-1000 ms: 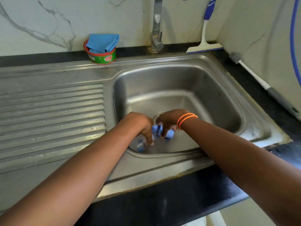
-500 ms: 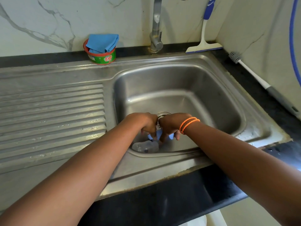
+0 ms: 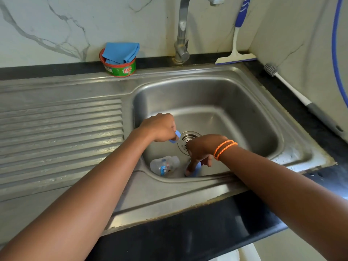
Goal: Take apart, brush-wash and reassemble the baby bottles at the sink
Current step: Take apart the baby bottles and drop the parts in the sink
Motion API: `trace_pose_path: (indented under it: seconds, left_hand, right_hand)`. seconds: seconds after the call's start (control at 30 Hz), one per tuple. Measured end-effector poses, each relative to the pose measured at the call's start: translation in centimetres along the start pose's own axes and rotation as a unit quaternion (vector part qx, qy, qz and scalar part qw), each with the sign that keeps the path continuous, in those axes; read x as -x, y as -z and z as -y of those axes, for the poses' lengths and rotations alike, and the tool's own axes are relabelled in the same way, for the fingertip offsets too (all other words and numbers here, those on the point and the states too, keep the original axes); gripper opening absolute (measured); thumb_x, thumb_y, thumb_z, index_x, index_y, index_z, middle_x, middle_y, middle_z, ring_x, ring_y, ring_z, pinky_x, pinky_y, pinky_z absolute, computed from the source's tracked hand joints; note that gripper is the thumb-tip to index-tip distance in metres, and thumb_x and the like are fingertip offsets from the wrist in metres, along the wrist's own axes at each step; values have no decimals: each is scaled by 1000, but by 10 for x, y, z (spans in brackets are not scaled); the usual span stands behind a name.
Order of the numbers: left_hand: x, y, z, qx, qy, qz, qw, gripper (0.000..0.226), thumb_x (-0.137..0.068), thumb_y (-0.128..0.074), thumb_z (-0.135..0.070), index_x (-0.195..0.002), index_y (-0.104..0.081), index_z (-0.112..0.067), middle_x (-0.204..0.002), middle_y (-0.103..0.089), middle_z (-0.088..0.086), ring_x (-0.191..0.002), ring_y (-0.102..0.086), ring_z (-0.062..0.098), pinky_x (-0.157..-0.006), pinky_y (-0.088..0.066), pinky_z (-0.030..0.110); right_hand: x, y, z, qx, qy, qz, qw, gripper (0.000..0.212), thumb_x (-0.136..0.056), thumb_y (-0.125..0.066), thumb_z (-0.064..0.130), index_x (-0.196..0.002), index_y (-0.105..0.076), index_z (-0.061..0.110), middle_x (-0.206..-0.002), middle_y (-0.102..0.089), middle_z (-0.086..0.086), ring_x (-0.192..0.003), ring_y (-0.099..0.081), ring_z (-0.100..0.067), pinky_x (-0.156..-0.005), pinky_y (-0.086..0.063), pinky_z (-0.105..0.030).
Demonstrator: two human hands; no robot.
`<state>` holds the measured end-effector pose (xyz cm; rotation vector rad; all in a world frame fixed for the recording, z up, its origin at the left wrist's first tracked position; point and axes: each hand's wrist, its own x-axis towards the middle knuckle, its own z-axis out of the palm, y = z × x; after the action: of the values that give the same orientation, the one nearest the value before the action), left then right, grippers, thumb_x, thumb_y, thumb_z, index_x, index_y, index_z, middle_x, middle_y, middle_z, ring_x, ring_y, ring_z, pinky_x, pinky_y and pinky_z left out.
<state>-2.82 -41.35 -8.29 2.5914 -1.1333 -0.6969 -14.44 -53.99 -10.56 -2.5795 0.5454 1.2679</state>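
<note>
Inside the stainless-steel sink basin, a small blue plastic piece was pinched in the curled left hand, a clear plastic baby bottle was left lying near the front wall, and a blue plastic cap was gripped by the right hand.

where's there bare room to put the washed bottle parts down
Bare: the ribbed drainboard left of the basin, and the basin floor right of the drain. Crowded: the basin's near corner, with bottle and both hands.
</note>
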Motion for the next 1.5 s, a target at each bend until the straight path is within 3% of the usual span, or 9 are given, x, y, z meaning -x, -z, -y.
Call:
trace_pose_path:
  seconds: [0.07, 0.27, 0.43, 0.57, 0.63, 0.8, 1.07, 1.23, 1.5]
  left_hand:
    - [3, 3, 2, 22, -11, -13, 1000, 22, -78, -78, -37, -85, -75, -16, -79, -74, 4, -73, -66, 28, -64, -46, 30]
    - [9, 8, 11, 97, 0, -65, 993, 21, -82, -77, -35, -79, -76, -14, -78, -74, 7, -74, -68, 26, -65, -50, 31]
    - [19, 15, 10, 219, -4, -131, 967, 15, -86, -80, -30, -76, -77, -20, -71, -70, -10, -76, -70, 18, -73, -55, 35]
    - [23, 17, 6, 347, -3, -197, 917, 17, -79, -88, -32, -73, -76, -21, -78, -67, -9, -72, -62, 11, -73, -52, 30]
    - [25, 16, 3, 415, -13, -214, 884, 19, -73, -91, -30, -71, -78, -18, -86, -69, -11, -85, -68, 16, -85, -58, 40]
    - [30, 12, -2, 453, -30, -227, 861, 11, -82, -86, -31, -77, -83, -21, -78, -77, -6, -87, -75, 17, -92, -61, 48]
    - [38, 14, -9, 463, -91, -270, 839, 6, -89, -80, -17, -94, -82, -14, -87, -80, 0, -87, -77, 18, -85, -64, 47]
    - [40, 16, -12, 545, -48, -250, 799, 54, -78, -91, -13, -121, -59, -13, -96, -80, 5, -89, -78, 15, -78, -63, 27]
    - [31, 15, -7, 586, -90, -134, 794, 27, -98, -71, -14, -124, -73, -5, -112, -78, 12, -108, -75, 23, -99, -59, 35]
  right_hand:
    - [1, 7, -6, -29, 8, -4, 1000, 83, -69, -94, 60, -122, -61, 6, -98, -76, -10, -79, -77, -24, -68, -64, -35]
    - [-8, 11, 7, 14, 61, -90, 994, 93, -81, -87, 54, -158, -44, 24, -145, -59, 0, -131, -59, -28, -111, -48, -43]
    - [17, 35, 0, -47, 29, -193, 980, 49, -88, -83, 45, -122, -70, 14, -121, -70, -7, -114, -66, -32, -94, -53, -35]
    - [50, 39, -3, -303, 52, -420, 854, 21, -95, -71, 18, -114, -68, 10, -101, -75, -13, -99, -73, -28, -88, -57, -37]
    - [64, 34, 6, -455, 146, -412, 776, 13, -97, -69, 9, -109, -69, 7, -91, -77, -15, -81, -78, -24, -78, -65, -42]
    - [61, 20, 20, -592, 230, -385, 669, 19, -103, -68, 12, -111, -74, -3, -99, -79, -21, -94, -78, -31, -90, -65, -42]
    - [51, 18, 14, -643, 234, -359, 635, 22, -97, -77, 19, -112, -79, 4, -101, -81, -13, -100, -79, -26, -100, -61, -40]
    - [45, 20, 8, -657, 238, -341, 629, 23, -104, -68, 16, -118, -75, -1, -111, -78, -20, -105, -77, -32, -94, -62, -34]
    - [47, 24, 11, -651, 302, -335, 611, 27, -109, -53, 5, -124, -72, -6, -115, -77, -22, -111, -76, -31, -95, -60, -32]
